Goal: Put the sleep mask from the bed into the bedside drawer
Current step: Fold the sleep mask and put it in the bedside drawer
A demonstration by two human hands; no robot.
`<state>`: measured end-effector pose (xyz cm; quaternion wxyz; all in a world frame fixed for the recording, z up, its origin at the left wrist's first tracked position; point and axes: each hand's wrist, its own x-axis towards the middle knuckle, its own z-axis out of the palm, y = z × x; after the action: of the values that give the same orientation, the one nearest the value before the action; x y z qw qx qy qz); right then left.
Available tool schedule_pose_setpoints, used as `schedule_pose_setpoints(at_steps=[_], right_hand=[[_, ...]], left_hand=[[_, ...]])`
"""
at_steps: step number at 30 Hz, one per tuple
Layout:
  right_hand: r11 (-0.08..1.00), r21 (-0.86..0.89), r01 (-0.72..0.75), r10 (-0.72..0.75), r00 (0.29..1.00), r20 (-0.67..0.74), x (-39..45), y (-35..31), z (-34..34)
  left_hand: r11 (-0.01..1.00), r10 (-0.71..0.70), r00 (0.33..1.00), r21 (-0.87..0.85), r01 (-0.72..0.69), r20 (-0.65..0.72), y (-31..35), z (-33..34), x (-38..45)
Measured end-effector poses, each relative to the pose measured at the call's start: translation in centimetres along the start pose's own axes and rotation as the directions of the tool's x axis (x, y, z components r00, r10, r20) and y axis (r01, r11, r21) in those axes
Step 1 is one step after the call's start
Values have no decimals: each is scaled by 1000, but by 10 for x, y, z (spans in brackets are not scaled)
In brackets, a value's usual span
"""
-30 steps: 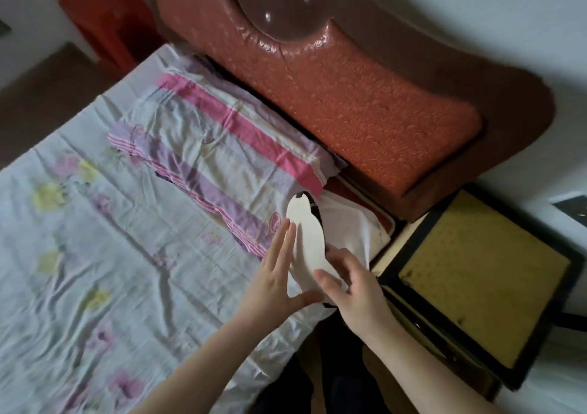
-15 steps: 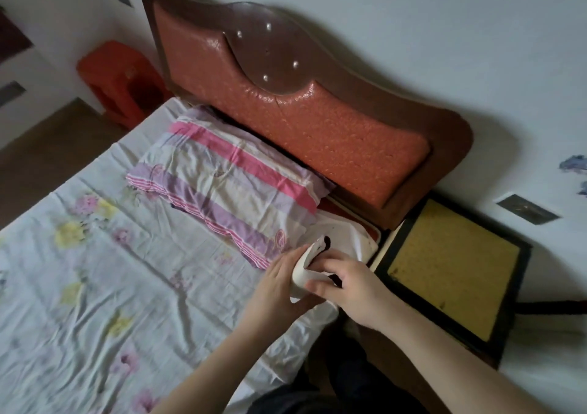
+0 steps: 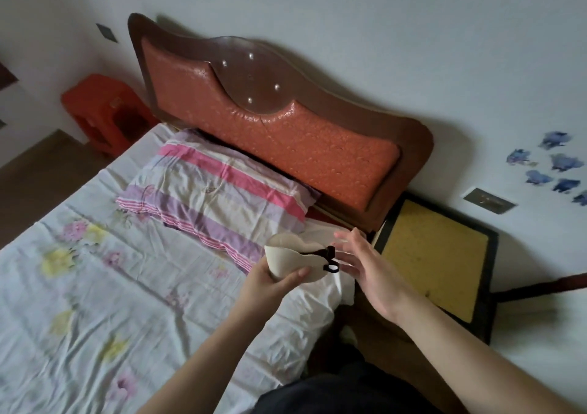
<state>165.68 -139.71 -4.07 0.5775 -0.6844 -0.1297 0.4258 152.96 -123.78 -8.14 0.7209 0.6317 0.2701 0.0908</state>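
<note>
The cream sleep mask [image 3: 293,259] with a black strap at its right end is folded and held above the bed's near right corner. My left hand [image 3: 270,286] grips it from below, thumb across its front. Just right of the mask, my right hand [image 3: 365,267] is apart from it, fingers spread and holding nothing. Further right, beside the bed, stands the bedside cabinet [image 3: 435,258] with a yellow top in a black frame. Its drawer is not visible from this angle.
A striped pillow [image 3: 216,191] lies against the orange padded headboard [image 3: 273,127]. The bed [image 3: 95,286] has a floral sheet. An orange stool [image 3: 104,111] stands at the far left. A wall socket [image 3: 489,200] and blue stickers [image 3: 552,169] are on the right wall.
Both hands held the mask low over the bed corner before. My right hand has let go and opened, while my left hand lifted the mask. The camera view tilted up.
</note>
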Motion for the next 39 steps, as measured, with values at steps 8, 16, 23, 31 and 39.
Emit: schedule_pose_setpoints(at_steps=[8, 16, 23, 31, 39], right_hand=[[985, 70, 159, -167, 978, 129, -28, 2, 14], [855, -464, 231, -288, 956, -54, -56, 7, -9], [899, -382, 213, -255, 965, -61, -90, 31, -31], [899, -380, 219, -343, 891, -298, -130, 75, -76], [496, -846, 198, -660, 718, -219, -178, 142, -165]], left_hand=[[999, -41, 961, -13, 47, 272, 8, 19, -8], [899, 79, 936, 380, -216, 344, -5, 44, -3], [850, 68, 869, 428, -308, 490, -11, 79, -3], [849, -2, 828, 438, -294, 560, -42, 144, -11], [361, 67, 832, 764, -535, 551, -80, 205, -12]])
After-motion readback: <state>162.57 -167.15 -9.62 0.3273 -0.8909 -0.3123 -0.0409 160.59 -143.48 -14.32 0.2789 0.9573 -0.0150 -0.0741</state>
